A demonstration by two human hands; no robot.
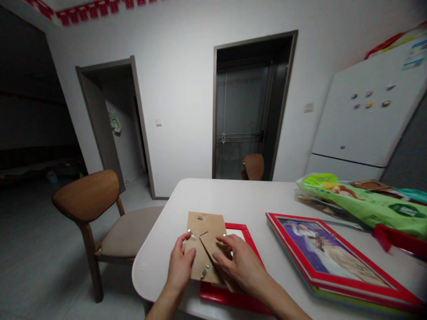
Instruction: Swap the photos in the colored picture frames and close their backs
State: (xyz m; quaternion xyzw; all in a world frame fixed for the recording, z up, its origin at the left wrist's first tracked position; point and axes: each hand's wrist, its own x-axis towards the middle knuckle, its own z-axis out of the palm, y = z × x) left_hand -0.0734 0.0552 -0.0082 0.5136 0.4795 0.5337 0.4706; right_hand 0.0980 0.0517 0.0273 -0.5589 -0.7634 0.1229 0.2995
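Note:
A brown picture-frame backing board (pixel 208 222) is held tilted above the table, with small metal clips at its edges and a dark slanting slit across it. My left hand (pixel 180 262) grips its left edge, thumb on the front face near a metal clip (pixel 191 233). On the opposite side my right hand (pixel 242 262) is closed on the board's right edge, close to the slanted stand flap; some of its fingertips are hidden. Partly covered by the board and my right hand, a red picture frame (pixel 230 298) lies underneath on the white table (pixel 160 249).
To the right, a red-framed photo (pixel 333 253) rests on a stack of other frames. Behind it are a green plastic package (pixel 376 206) and another red frame piece (pixel 396 240). A wooden chair (pixel 88 195) stands left of the table; a fridge (pixel 360 111) is at back right.

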